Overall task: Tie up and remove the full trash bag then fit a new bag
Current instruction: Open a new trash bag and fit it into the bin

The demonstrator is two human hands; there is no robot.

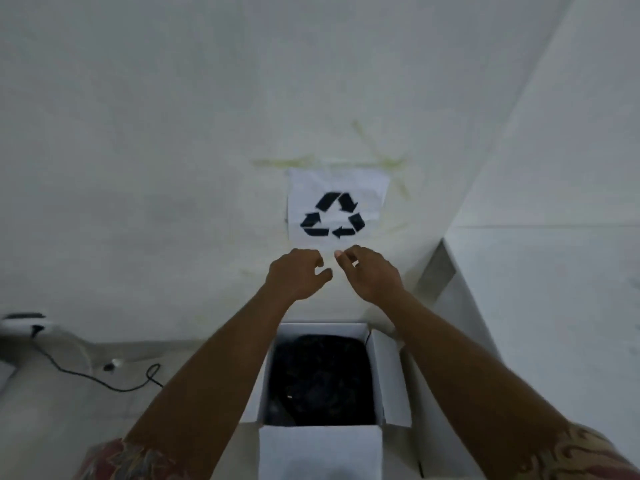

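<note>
Head view: left hand point(298, 276) and right hand point(371, 271) loosely curled, empty, above black trash bag point(322, 375).

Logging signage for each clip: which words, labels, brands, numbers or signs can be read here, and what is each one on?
Words, brands, numbers: none visible anywhere in the head view.
Recycling sign, three black chasing arrows in a triangle, no text: on the white paper sheet stuck to the wall.

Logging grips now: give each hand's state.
Left hand: open, loosely curled, holding nothing.
Right hand: open, loosely curled, holding nothing.
</note>
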